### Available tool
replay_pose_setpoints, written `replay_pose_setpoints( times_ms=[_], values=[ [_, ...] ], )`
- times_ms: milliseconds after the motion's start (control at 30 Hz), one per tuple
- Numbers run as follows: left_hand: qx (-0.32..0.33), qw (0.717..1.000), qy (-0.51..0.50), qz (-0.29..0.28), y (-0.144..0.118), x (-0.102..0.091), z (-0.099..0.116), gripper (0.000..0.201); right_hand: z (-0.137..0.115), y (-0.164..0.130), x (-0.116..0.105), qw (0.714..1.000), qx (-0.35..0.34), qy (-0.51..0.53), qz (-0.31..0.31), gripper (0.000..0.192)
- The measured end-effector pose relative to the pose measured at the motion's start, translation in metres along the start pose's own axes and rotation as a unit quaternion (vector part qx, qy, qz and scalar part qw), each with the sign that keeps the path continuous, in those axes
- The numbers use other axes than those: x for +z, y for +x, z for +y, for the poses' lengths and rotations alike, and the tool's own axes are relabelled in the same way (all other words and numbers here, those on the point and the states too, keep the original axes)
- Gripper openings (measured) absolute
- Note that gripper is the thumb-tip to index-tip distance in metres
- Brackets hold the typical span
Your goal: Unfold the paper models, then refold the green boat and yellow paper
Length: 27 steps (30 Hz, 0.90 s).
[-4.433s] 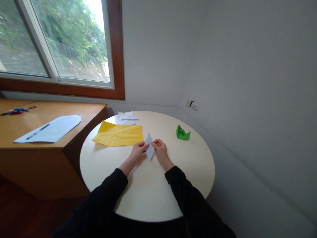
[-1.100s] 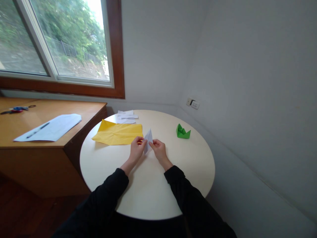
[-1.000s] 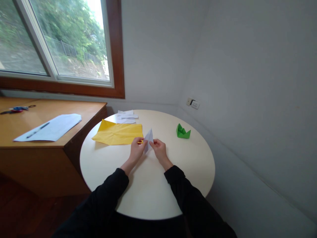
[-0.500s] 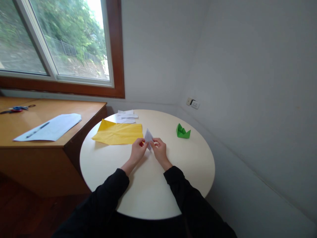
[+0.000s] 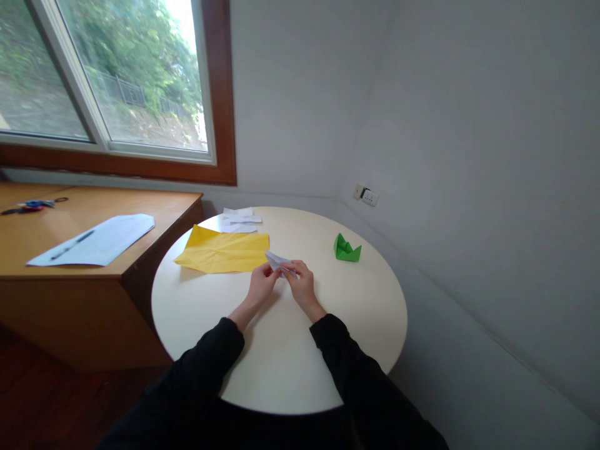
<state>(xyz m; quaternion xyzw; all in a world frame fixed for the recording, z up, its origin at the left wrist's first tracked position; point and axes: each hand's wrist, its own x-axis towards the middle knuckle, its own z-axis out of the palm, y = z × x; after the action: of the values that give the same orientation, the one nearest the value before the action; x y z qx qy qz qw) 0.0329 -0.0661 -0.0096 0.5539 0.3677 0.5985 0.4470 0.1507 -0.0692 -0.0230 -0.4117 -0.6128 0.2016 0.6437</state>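
Both hands meet over the centre of the round table [image 5: 281,362]. The left hand [image 5: 260,282] and right hand [image 5: 302,282] each pinch the folded white paper [image 5: 277,260] between fingertips; the paper is held just above the tabletop, its pointed end tipped toward 10 o'clock. Just beside it, at 10 o'clock, lies a creased yellow sheet [image 5: 225,251]; beyond that, at 11 o'clock, white paper scraps [image 5: 239,220]. A green paper boat [image 5: 347,249] stands well apart at 2 o'clock. On the wooden desk [image 5: 70,250], at 9 o'clock, a white sheet [image 5: 100,237] bears a pen [image 5: 72,246]. No writing can be read anywhere.
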Motion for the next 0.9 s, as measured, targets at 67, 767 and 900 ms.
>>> replay_pose_setpoints(
  times_ms=[67, 767, 900],
  values=[
    [-0.017, 1.0, -0.018, 0.007, 0.0, 0.0, 0.0, 0.02, 0.0, 0.0, 0.0, 1.0, -0.002, -0.007, -0.009, 0.012],
    [-0.06, 0.988, -0.139, 0.031, 0.0, 0.002, 0.007, 0.032, 0.01, -0.005, 0.002, 0.99, -0.043, -0.121, -0.054, 0.028],
    [-0.037, 0.992, -0.112, 0.044, 0.001, 0.0, 0.004, 0.035, 0.011, -0.008, 0.006, 0.988, -0.044, -0.127, -0.071, 0.027]
  ],
)
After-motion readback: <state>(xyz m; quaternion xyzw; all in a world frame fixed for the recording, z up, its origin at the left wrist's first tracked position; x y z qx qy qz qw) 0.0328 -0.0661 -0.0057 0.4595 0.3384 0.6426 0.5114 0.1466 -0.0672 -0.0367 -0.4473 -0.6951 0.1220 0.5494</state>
